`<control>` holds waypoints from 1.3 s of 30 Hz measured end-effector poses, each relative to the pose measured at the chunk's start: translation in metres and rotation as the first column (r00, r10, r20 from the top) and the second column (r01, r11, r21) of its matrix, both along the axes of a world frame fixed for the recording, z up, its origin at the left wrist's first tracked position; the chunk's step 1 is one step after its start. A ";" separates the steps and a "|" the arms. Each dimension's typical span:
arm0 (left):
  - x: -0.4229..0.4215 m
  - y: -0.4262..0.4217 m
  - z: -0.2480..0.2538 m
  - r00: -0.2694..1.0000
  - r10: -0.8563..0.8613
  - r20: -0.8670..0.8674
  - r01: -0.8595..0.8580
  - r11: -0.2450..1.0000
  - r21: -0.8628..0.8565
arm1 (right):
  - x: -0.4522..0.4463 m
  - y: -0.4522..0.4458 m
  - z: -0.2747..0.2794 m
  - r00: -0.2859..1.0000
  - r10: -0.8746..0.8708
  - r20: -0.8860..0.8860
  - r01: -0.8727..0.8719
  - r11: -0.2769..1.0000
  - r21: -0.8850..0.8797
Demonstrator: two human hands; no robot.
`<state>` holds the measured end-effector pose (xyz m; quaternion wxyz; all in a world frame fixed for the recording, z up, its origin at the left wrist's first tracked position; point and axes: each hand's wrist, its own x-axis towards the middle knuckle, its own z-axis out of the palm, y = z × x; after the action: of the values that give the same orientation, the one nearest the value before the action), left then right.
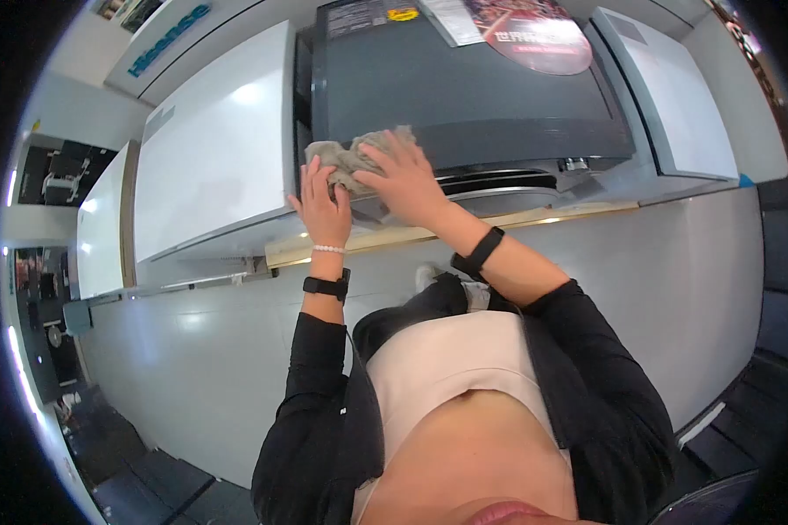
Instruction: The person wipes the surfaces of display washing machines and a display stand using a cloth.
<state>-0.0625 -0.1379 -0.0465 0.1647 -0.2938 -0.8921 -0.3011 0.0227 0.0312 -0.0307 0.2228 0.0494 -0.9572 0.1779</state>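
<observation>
A crumpled grey-brown cloth (348, 161) lies bunched at the front left corner of a dark grey appliance (464, 105), which looks like a washing machine. My right hand (404, 182) presses down on the cloth's right part, fingers curved over it. On its left end, my left hand (326, 208) grips the cloth at the appliance's edge, the fingertips resting on it. Both wrists carry black bands, and the left also has a pale bead bracelet. The folds under my palms are hidden.
White appliances stand to the left (219, 149) and right (665, 96) of the dark one. A round printed card (538, 39) and a leaflet lie at its back. A gold-coloured edge strip (385, 236) runs along the platform's front, above the grey floor (201, 350).
</observation>
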 end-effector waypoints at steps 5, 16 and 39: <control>0.027 0.045 0.001 0.988 -0.001 -0.152 -0.025 0.986 -0.164 | 0.020 0.036 0.007 0.999 0.030 0.011 -0.029 0.997 -0.075; 0.078 0.200 0.023 0.977 -0.191 -0.096 0.149 0.931 -0.334 | 0.101 0.173 0.026 0.940 -0.274 0.205 0.280 0.960 0.000; 0.117 0.191 0.003 0.828 -0.453 -0.330 0.412 0.891 -0.190 | 0.162 0.184 -0.024 0.930 -0.335 -0.148 0.331 0.942 -0.052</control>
<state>0.0546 0.0528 -0.0440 0.2386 -0.5479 -0.7709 -0.2206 0.1848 0.2156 -0.0543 0.3239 -0.1029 -0.9291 0.1456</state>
